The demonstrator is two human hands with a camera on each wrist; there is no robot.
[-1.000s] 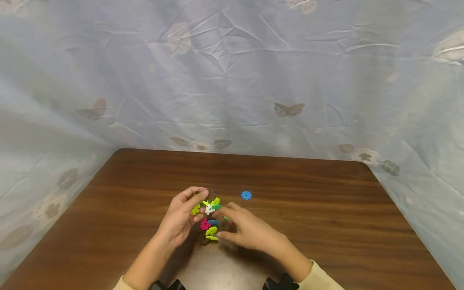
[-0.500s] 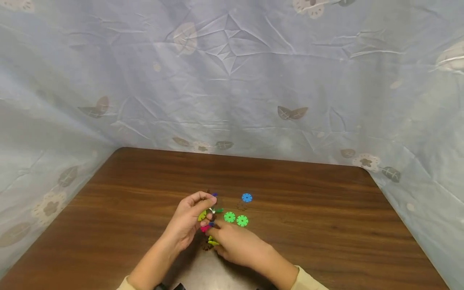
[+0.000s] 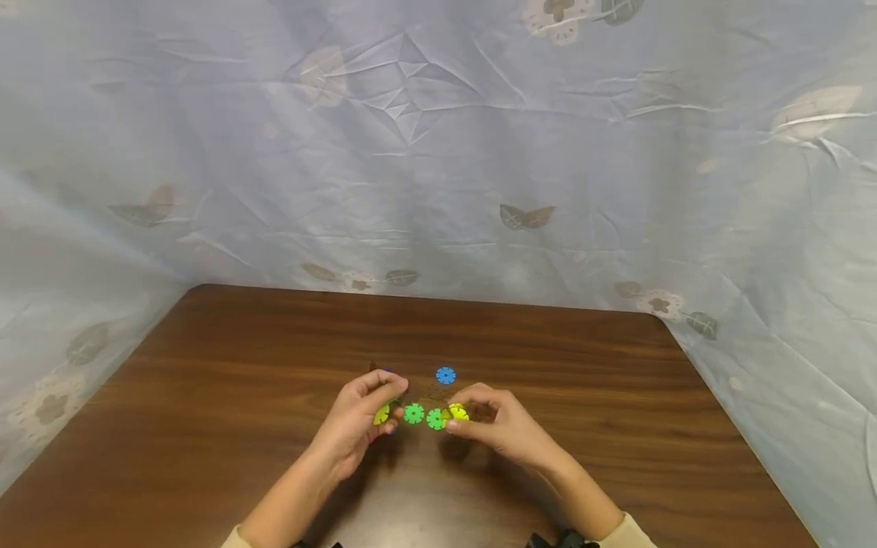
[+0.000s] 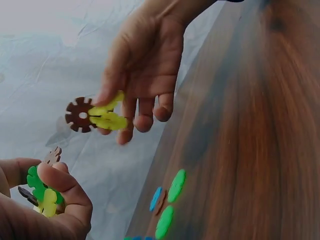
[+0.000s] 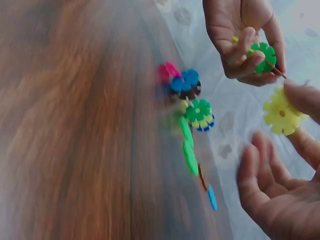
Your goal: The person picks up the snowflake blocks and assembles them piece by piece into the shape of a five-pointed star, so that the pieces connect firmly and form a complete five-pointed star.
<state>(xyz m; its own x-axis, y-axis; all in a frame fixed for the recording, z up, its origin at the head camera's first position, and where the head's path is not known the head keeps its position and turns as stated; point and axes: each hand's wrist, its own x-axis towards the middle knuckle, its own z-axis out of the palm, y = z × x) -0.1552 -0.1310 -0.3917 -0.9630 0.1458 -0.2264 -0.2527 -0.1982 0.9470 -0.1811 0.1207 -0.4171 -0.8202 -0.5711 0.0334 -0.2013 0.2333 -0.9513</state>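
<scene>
In the head view my left hand (image 3: 356, 418) holds a cluster of notched plastic discs, a yellow disc (image 3: 381, 414) showing by its fingers. The left wrist view shows a green disc (image 4: 37, 182) and brown discs joined in that cluster. To the right, my right hand (image 3: 503, 426) pinches a yellow piece (image 3: 457, 412) between thumb and fingers, raised off the table. In the left wrist view this piece is yellow discs (image 4: 109, 120) slotted together with a brown disc (image 4: 80, 115). The hands are apart.
Two green discs (image 3: 414, 413) and a blue disc (image 3: 445, 375) lie flat on the wooden table (image 3: 582, 380), a brown disc close by. The right wrist view shows a pink disc (image 5: 167, 72) and other coloured discs beyond them. Patterned cloth (image 3: 425, 167) hangs around the table.
My right hand reached in beside the left hand, took hold of the yellow and brown discs there, and has moved up and right with them. The left hand keeps its hold.
</scene>
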